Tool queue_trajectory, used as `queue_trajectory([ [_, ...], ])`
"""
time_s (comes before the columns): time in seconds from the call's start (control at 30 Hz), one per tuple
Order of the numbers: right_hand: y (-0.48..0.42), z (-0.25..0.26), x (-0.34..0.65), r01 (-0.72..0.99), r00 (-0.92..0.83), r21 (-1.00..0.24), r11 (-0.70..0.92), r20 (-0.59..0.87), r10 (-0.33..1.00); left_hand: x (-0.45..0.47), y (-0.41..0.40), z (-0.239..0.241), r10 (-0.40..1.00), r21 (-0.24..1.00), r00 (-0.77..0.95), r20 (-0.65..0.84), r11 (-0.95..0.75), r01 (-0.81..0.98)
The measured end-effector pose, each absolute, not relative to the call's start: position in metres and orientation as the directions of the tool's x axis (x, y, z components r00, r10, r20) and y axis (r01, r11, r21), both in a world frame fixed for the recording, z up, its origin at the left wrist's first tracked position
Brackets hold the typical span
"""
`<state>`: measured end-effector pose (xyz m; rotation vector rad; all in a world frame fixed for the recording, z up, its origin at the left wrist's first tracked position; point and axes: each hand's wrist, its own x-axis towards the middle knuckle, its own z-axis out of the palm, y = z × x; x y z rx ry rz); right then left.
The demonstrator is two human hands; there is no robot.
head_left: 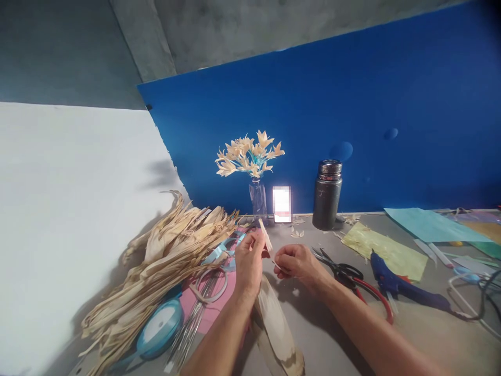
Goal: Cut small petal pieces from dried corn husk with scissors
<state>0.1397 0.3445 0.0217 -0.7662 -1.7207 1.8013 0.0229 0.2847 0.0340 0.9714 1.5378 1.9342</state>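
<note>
Above the middle of the table, my left hand (pixel 251 257) pinches a narrow pale strip of corn husk (pixel 265 234), its tip pointing up. Close by on the right, my right hand (pixel 294 261) has its fingers closed around the thin lower end, which looks like a fine strand; the fingertips partly hide it. Beneath my hands lies a wide piece of corn husk (pixel 276 318). A large bundle of dried corn husks (pixel 156 261) rests to the left. Behind my hands, a glass vase (pixel 257 201) holds several husk flowers (pixel 250 152) with blue-green stems.
At left are a roll of blue tape (pixel 160 328), thin wires (pixel 195 321) and pink paper (pixel 225 292). Scissors (pixel 342 270), red-handled pliers (pixel 376 297) and a blue glue gun (pixel 403 287) lie right. A dark flask (pixel 327 196) stands behind, near yellow paper (pixel 385 249).
</note>
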Motion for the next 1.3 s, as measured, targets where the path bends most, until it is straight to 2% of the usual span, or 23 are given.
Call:
queue_trajectory([
  [0.07, 0.347, 0.02, 0.139, 0.015, -0.677, -0.999, -0.043, -0.042, 0.734, 0.023, 0.285, 0.029, 0.801, 0.982, -0.569, 0.188, -0.174, 0.08],
  [0.17, 0.352, 0.022, 0.141, 0.049, -0.643, -0.999, 0.005, -0.027, 0.765, 0.024, 0.287, 0.02, 0.836, 0.971, -0.517, 0.185, -0.076, 0.225],
  [0.43, 0.359, 0.013, 0.139, 0.17, -0.635, -0.978, 0.123, -0.013, 0.772, 0.02, 0.285, 0.026, 0.841, 0.933, -0.505, 0.194, 0.001, 0.359],
  [0.67, 0.365, 0.016, 0.147, 0.316, -0.669, -0.902, 0.294, 0.008, 0.744, -0.008, 0.286, 0.021, 0.733, 0.734, -0.513, 0.448, 0.027, 0.679],
  [0.83, 0.372, 0.023, 0.157, 0.45, -0.635, -0.766, 0.459, 0.087, 0.768, -0.038, 0.283, 0.029, 0.472, 0.618, -0.539, 0.698, -0.015, 0.786],
  [0.87, 0.373, 0.023, 0.158, 0.479, -0.621, -0.724, 0.496, 0.12, 0.775, -0.038, 0.282, 0.031, 0.455, 0.594, -0.511, 0.729, -0.05, 0.803],
  [0.9, 0.373, 0.024, 0.159, 0.505, -0.61, -0.682, 0.529, 0.151, 0.778, -0.034, 0.281, 0.033, 0.485, 0.549, -0.444, 0.754, -0.093, 0.831],
  [0.97, 0.372, 0.024, 0.16, 0.545, -0.602, -0.606, 0.58, 0.199, 0.773, -0.02, 0.28, 0.033, 0.628, 0.409, -0.225, 0.745, -0.164, 0.898],
  [1.03, 0.371, 0.024, 0.161, 0.564, -0.608, -0.55, 0.616, 0.227, 0.76, -0.002, 0.28, 0.028, 0.774, 0.276, -0.032, 0.633, -0.187, 0.943],
  [1.1, 0.37, 0.026, 0.162, 0.568, -0.617, -0.518, 0.64, 0.247, 0.747, 0.012, 0.282, 0.022, 0.861, 0.225, -0.004, 0.509, -0.128, 0.966],
  [1.2, 0.371, 0.029, 0.163, 0.559, -0.606, -0.51, 0.654, 0.287, 0.742, 0.018, 0.284, 0.016, 0.895, 0.321, -0.098, 0.435, -0.053, 0.946],
  [1.23, 0.372, 0.029, 0.163, 0.539, -0.585, -0.544, 0.643, 0.308, 0.75, 0.017, 0.285, 0.016, 0.896, 0.398, -0.135, 0.424, -0.05, 0.916],
  [1.3, 0.375, 0.028, 0.161, 0.436, -0.536, -0.696, 0.57, 0.308, 0.786, 0.015, 0.286, 0.017, 0.903, 0.595, -0.215, 0.373, -0.055, 0.802],
])
